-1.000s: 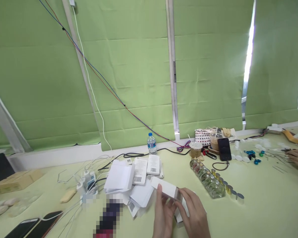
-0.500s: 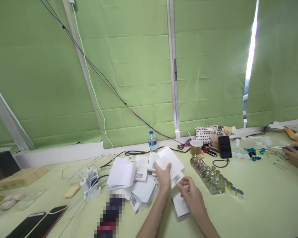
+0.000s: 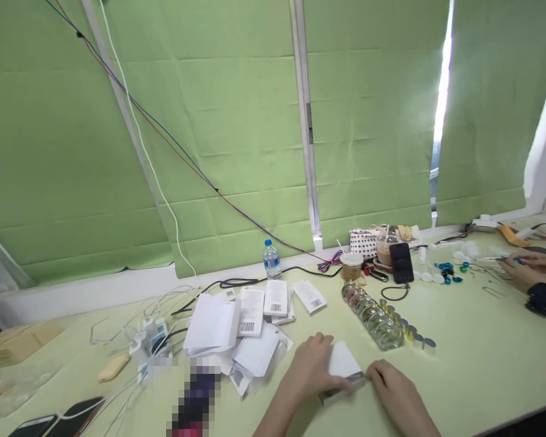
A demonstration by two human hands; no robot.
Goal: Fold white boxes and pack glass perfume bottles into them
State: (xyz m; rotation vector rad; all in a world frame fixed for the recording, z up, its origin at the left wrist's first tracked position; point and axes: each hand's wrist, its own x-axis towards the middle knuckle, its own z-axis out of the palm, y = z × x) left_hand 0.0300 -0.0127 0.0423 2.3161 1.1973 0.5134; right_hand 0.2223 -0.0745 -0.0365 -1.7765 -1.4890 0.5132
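Observation:
My left hand (image 3: pixel 312 367) is wrapped round a small white box (image 3: pixel 344 360) on the table, its thumb across the near side. The box's near edge is slightly blurred. At the box's right corner, my right hand (image 3: pixel 391 385) has its fingers curled in and seems to pinch the edge; its fingertips are partly hidden. Behind the box lies a flat white packet with a barcode (image 3: pixel 310 296). To the left is a loose pile of white folded papers (image 3: pixel 213 325), with more barcoded packets (image 3: pixel 251 311) beside it.
A row of glass jars (image 3: pixel 373 318) and gold-sided lids (image 3: pixel 410 331) runs along the right. Behind stand a water bottle (image 3: pixel 272 260), drink cups (image 3: pixel 352 267) and a phone (image 3: pixel 401 263). White chargers (image 3: pixel 150 340) and cables lie left. Another person's hands (image 3: pixel 528 270) work at far right.
The barcoded packet has left my left hand and lies on the table farther back. Both hands have come down to the white box. The view has shifted rightward.

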